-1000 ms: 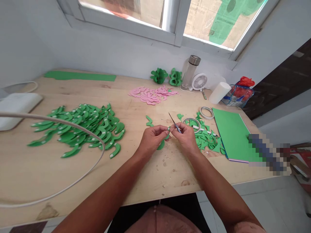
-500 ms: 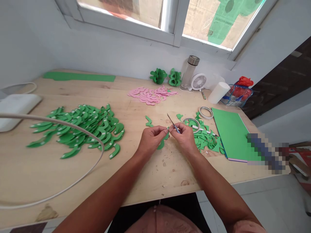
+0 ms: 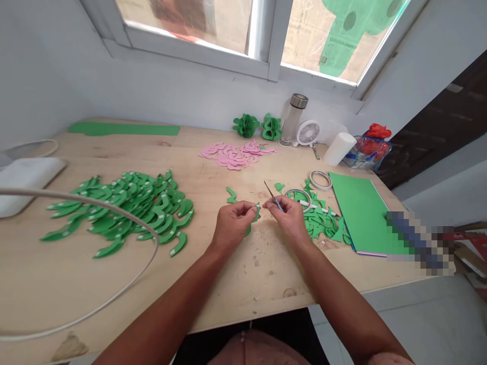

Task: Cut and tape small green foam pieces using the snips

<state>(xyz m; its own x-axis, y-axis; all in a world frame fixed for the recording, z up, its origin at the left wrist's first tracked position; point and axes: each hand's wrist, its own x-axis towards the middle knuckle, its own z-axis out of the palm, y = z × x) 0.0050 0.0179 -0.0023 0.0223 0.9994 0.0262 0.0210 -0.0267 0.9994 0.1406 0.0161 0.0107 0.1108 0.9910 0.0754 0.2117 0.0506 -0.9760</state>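
Observation:
My left hand [image 3: 236, 223] pinches a green curved paper piece [image 3: 256, 213], its upper end standing out past the fingertips and much of it hidden by the hand. My right hand [image 3: 286, 215] is closed around slim scissors [image 3: 272, 192] with a bluish handle; the dark narrow blades point up and away. Its thumb and forefinger are pressed together, a small gap from the green piece. Just beyond my left hand lies a small green paper strip [image 3: 231, 194]. Green paper scraps [image 3: 317, 223] and a tape roll [image 3: 299, 198] lie beside my right hand.
A heap of green curved pieces [image 3: 133, 208] with white tabs fills the left, crossed by a pale cable [image 3: 125, 215]. Pink cutouts [image 3: 230, 153], paper ornaments [image 3: 245, 125], a bottle [image 3: 292, 119] and fan [image 3: 307, 133] stand behind. Green sheets [image 3: 361, 213] lie right.
My fingertips have come apart: the right hand has let go of the green piece's end, which stays in my left hand. The view has tilted slightly up.

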